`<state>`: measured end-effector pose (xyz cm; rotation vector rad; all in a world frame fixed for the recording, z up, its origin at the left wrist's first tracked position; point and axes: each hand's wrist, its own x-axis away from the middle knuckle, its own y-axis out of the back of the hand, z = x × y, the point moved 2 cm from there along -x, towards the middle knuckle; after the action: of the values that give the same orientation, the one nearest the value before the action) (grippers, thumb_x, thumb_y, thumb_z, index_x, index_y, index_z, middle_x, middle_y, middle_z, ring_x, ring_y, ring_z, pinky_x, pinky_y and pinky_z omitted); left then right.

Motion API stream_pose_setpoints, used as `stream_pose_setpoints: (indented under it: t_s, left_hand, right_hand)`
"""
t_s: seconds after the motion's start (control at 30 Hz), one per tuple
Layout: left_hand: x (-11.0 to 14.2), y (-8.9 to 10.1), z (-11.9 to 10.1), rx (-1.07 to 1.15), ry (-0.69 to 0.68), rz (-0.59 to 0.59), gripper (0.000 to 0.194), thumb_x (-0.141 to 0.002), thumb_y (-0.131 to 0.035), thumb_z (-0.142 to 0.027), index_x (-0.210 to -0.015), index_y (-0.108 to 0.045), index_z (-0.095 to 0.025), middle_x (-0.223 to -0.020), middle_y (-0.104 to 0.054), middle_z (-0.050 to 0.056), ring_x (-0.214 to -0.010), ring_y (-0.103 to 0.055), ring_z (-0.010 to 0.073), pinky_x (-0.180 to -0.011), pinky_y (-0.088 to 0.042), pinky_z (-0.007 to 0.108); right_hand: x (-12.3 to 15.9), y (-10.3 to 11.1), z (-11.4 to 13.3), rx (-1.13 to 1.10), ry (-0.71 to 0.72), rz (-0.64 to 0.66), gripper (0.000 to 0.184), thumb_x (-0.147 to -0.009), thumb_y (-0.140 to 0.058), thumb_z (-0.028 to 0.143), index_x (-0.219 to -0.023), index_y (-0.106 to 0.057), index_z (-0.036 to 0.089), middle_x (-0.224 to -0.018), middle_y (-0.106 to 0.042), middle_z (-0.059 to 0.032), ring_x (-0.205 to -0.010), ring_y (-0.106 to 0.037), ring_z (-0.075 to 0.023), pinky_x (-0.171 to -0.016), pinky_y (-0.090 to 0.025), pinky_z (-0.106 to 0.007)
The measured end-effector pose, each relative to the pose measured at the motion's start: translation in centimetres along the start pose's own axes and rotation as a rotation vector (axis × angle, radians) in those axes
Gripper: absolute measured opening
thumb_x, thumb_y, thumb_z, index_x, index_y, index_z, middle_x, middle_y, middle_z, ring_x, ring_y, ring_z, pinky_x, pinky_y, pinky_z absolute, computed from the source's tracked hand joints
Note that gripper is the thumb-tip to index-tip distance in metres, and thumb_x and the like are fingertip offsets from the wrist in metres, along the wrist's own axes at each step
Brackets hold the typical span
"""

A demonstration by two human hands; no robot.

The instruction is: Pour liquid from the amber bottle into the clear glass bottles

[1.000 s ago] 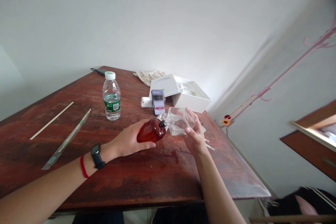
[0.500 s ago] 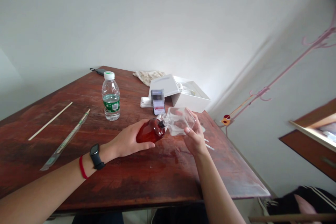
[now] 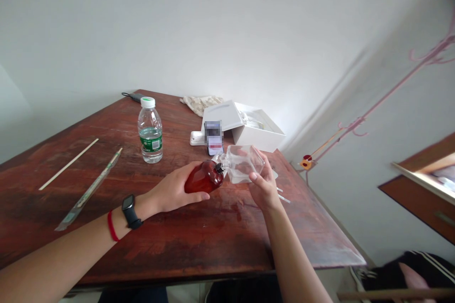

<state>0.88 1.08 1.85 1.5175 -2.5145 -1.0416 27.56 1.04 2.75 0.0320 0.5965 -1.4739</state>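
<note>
The left hand [image 3: 174, 188] is closed around the body of an amber bottle [image 3: 204, 177], which lies on its side above the desk [image 3: 142, 241] at centre frame. The right hand [image 3: 265, 187] is curled around a clear glass bottle [image 3: 241, 164], with the fingertips [image 3: 253, 176] against its near face. The two bottles are held neck to neck, with the black collar of the amber bottle touching the narrow neck of the clear one. A black smartwatch [image 3: 130, 211] and a red wristband [image 3: 112, 226] are worn on the left wrist. At upper centre, a water bottle [image 3: 150, 130] with a green label stands upright on the desk. To its right are a phone [image 3: 214, 137], its screen blurred, and a white box [image 3: 249, 128] with its lid [image 3: 222, 116] raised and tilted. A cloth [image 3: 201, 104] lies behind the box. At left, a wooden stick [image 3: 69, 164] and a plastic-sleeved stick [image 3: 88, 189] lie well apart from both hands.
</note>
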Motion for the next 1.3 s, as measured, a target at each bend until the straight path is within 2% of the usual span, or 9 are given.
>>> stream_pose_setpoints:
  t_s: [0.47,0.9,1.3]
  left_hand:
    - [-0.07,-0.05,0.17,0.019,-0.001,0.008,0.077,-0.086,-0.084,-0.058,-0.148,-0.055,-0.023,-0.144,-0.070,0.014,-0.127,-0.070,0.0371,-0.109,-0.055,0.049]
    - [-0.02,-0.06,0.04,0.025,-0.021,0.006,0.075,-0.087,-0.084,-0.056,-0.148,-0.055,-0.024,-0.145,-0.070,0.014,-0.128,-0.070,0.0369,-0.108,-0.055,0.049]
    - [-0.05,-0.03,0.02,0.012,-0.008,0.003,0.076,-0.086,-0.084,-0.057,-0.148,-0.056,-0.024,-0.144,-0.070,0.014,-0.127,-0.070,0.0373,-0.108,-0.055,0.049]
  right_hand:
    - [0.11,0.19,-0.07,0.045,0.016,0.001,0.066,-0.070,-0.097,0.043,-0.130,-0.069,0.035,-0.130,-0.078,-0.0076,-0.113,-0.073,-0.0321,-0.096,-0.058,-0.049]
    - [0.09,-0.18,0.23,0.003,0.027,0.010,0.065,-0.069,-0.098,0.037,-0.128,-0.073,0.035,-0.127,-0.080,-0.0063,-0.108,-0.074,-0.0289,-0.089,-0.060,-0.044]
    - [0.20,-0.26,0.23,0.020,0.010,-0.011,0.068,-0.068,-0.098,0.040,-0.130,-0.071,0.034,-0.129,-0.079,-0.0078,-0.108,-0.074,-0.0308,-0.091,-0.060,-0.047]
